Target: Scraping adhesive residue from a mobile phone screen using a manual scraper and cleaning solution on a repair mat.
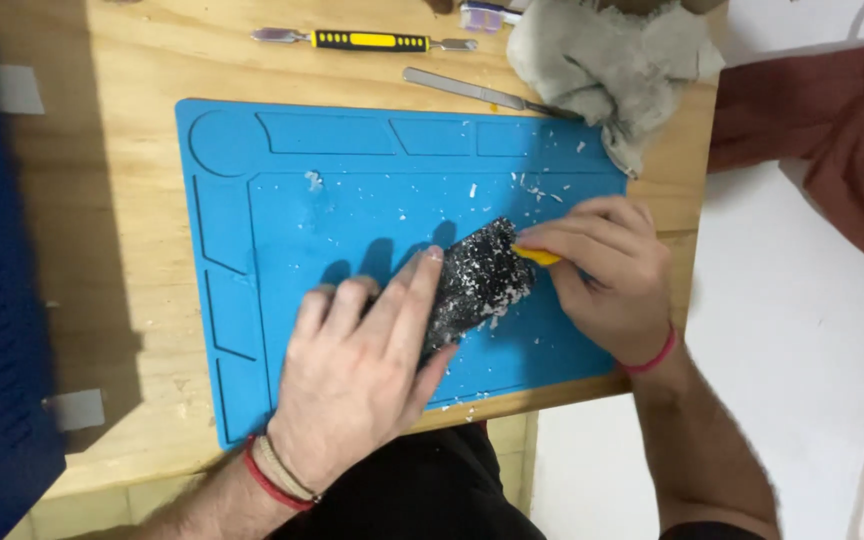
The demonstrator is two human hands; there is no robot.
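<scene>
A flat black slab [480,282], shaped like a phone and crusted with white flakes, lies on a blue work mat [282,200]. My left hand [362,360] presses flat on its near end and pins it down. My right hand [607,270] grips a small yellow scraper [537,256], whose tip touches the slab's far right edge. White flakes are scattered over the mat around the slab.
The mat lies on a wooden table [122,250]. Behind it are a yellow-and-black pry tool [367,40], a thin metal spatula [472,92] and a crumpled grey cloth [612,65]. A reddish cloth [832,130] lies on the white floor to the right.
</scene>
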